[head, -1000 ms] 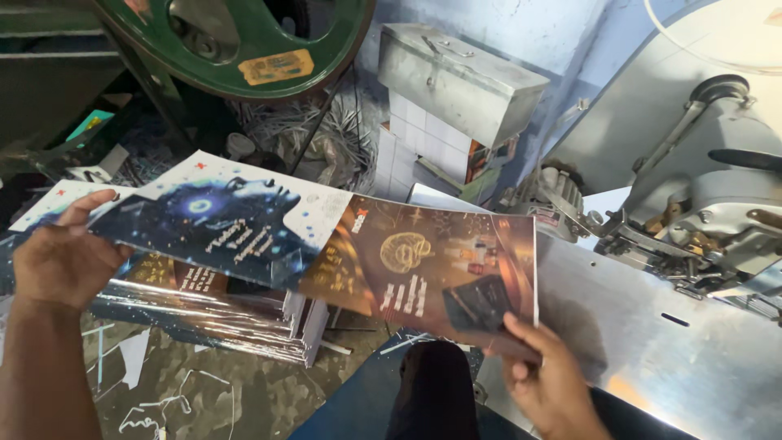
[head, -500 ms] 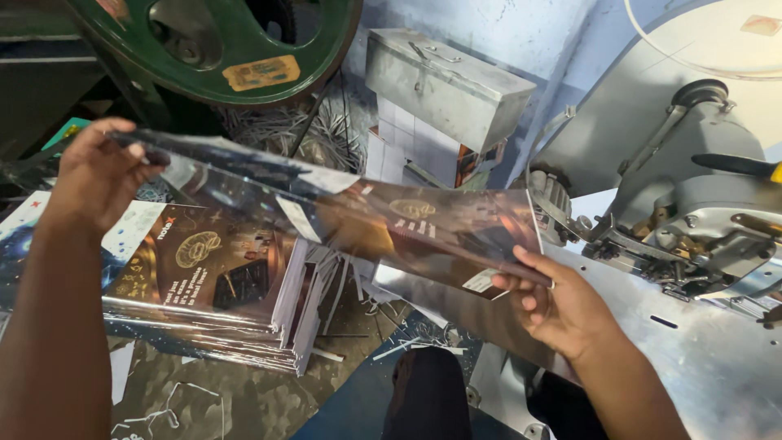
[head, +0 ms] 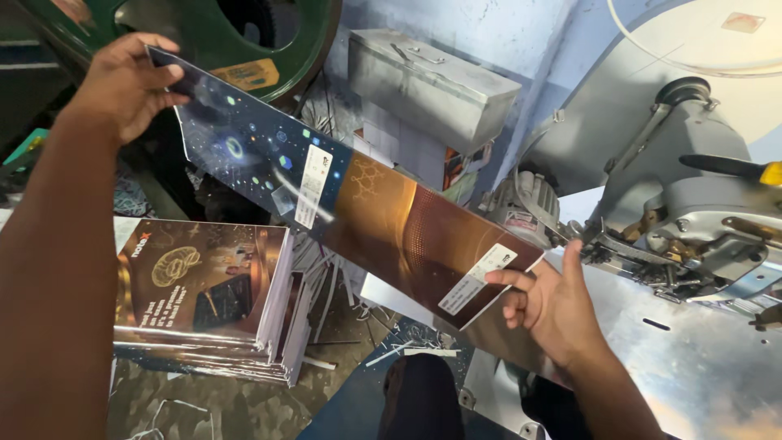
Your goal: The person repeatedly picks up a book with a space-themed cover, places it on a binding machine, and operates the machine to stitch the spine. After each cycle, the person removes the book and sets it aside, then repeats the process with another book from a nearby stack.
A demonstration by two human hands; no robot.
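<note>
Cardboard in printed sheets is what both hands deal with here, and the long glossy sheet (head: 342, 204) held in the air serves as the landmark. At its upper left end the left hand (head: 122, 85) pinches the dark starry corner, thumb on the near face and fingers curled behind. Below that end, a stack of like sheets (head: 204, 297) lies on the cluttered bench (head: 220, 403), brown printed face up, edges slightly fanned. Above the sheet's middle sits a green wheel (head: 244, 41), and just right of that a grey metal box (head: 432, 81). At the sheet's lower right corner the right hand (head: 554, 305) holds the brown end, thumb and forefinger pinching near a white label while the other fingers spread loosely underneath. Right of the sheet stands a grey machine (head: 676, 187) with its shiny metal plate (head: 700, 375) beneath.

The sheet hangs tilted, high at the left and low at the right, well above the stack and just short of the machine. To handle it well, I judge both pinches should stay at the margins so the gloss keeps free of smudges, the span should be kept taut to avoid a crease at the middle fold, and the low right corner should lead squarely toward the plate.
</note>
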